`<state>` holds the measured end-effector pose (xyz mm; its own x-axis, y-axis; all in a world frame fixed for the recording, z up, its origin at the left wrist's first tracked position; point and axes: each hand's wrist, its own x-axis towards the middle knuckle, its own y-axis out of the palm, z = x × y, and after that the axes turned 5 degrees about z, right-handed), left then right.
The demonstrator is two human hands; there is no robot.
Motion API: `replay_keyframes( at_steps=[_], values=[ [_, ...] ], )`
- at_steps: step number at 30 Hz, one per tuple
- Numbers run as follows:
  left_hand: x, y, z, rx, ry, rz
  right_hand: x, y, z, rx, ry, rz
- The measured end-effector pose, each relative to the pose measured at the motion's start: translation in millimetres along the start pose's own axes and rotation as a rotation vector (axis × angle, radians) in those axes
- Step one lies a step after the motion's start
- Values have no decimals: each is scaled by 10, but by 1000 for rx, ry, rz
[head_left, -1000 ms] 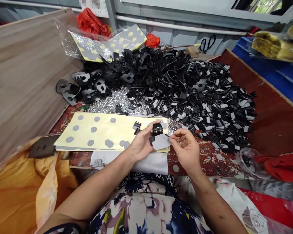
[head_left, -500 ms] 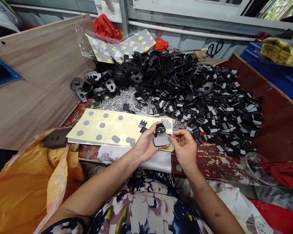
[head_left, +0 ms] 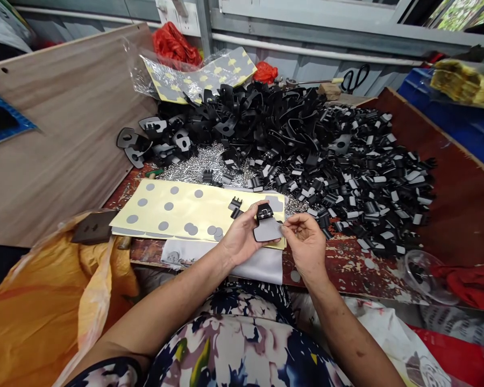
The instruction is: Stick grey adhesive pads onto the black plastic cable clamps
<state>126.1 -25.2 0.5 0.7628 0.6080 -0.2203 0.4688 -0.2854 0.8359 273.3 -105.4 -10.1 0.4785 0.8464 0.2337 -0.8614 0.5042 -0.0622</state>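
My left hand is closed around a black plastic clip held above the sticker sheet. A flat grey sticker covers the clip's broad face. At the right edge of that sticker, my right hand pinches with thumb and forefinger; the exact contact is partly hidden by the fingertips. Under my hands lies a pale yellow backing sheet carrying grey round stickers. Two small black clip parts rest on the sheet just beyond my left hand.
Black plastic pieces are heaped at the back, small black-and-grey parts to the right. Metal springs or pins lie between. A wooden board stands left, and a clear plastic tub sits at the right front edge.
Both hands stay nearly in place. The grey face of the clip has tilted slightly, and its surface now looks smoother and more even.
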Motion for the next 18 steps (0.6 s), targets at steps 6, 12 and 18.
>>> replay_keyframes(
  at_steps=[6,12,18],
  values=[
    [5,5,1,14,7,5,-16,45,8,3,4,-10],
    [-56,16,-5,59,22,-1,-31,57,-38,-87,-53,10],
    [-6,0,206,402,319,-162,-96,75,-74,-294,-96,54]
  ],
)
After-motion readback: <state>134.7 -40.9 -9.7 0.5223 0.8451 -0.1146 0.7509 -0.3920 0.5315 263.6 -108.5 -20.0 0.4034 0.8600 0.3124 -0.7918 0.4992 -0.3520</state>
